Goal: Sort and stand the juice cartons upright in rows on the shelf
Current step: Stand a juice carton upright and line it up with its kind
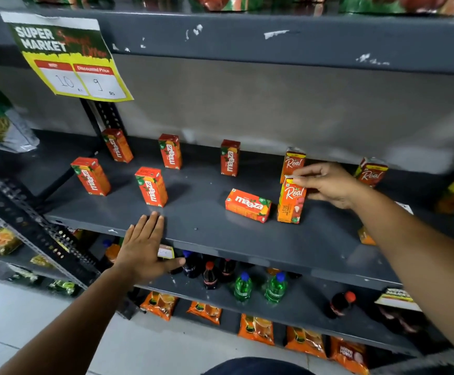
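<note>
The right hand (328, 184) pinches the top of an upright Real carton (291, 203) on the shelf (207, 239) — a Maaza carton (248, 204) lies flat just beside it. The left hand (142, 247) hovers spread, palm down, at the shelf's front edge.

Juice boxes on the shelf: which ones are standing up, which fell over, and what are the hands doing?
Five Maaza cartons: standing upright.
Sixth Maaza carton: lying on its side.
Front Real carton: upright, held at the top.
Two back Real cartons: upright.
Right hand: fingers pinching front Real carton.
Left hand: open, flat, on shelf edge.
</note>
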A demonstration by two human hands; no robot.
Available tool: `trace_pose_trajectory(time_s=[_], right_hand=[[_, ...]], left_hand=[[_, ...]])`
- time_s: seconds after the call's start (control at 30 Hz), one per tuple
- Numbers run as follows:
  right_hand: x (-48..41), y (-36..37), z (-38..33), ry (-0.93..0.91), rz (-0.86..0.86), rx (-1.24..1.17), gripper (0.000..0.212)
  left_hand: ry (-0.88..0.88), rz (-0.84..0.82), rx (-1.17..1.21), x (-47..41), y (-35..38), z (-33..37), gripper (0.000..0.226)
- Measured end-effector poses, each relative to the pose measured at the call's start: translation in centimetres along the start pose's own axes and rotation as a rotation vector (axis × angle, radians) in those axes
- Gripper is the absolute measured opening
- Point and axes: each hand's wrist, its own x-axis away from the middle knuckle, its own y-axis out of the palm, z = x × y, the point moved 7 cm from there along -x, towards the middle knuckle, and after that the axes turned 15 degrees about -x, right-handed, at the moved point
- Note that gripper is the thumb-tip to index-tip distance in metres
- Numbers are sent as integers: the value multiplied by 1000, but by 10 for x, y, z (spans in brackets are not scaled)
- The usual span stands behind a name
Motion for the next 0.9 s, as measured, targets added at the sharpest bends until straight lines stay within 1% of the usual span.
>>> trace_pose_trajectory(time_s=[0.1,0.23,0.4,0.67,0.77,0.9], right_hand=[[12,-10,-2,-21,30,-20,31],[23,-13,-5,-46,42,-39,23],[33,-11,-5,-84,40,-61,24],[33,-5,17,-196,111,-17,47],[36,-1,17,-223,110,68,42],[41,3,18,-222,116,81,39]], left_hand=[[-6,-11,-17,0,0,1,126],[-3,-1,-9,0,-1,2,124],[-15,14,-7,0,1,2,123],[-4,13,-19,0,1,3,123],[6,14,-35,1,0,3,124],[8,35,-49,2,0,2,124]])
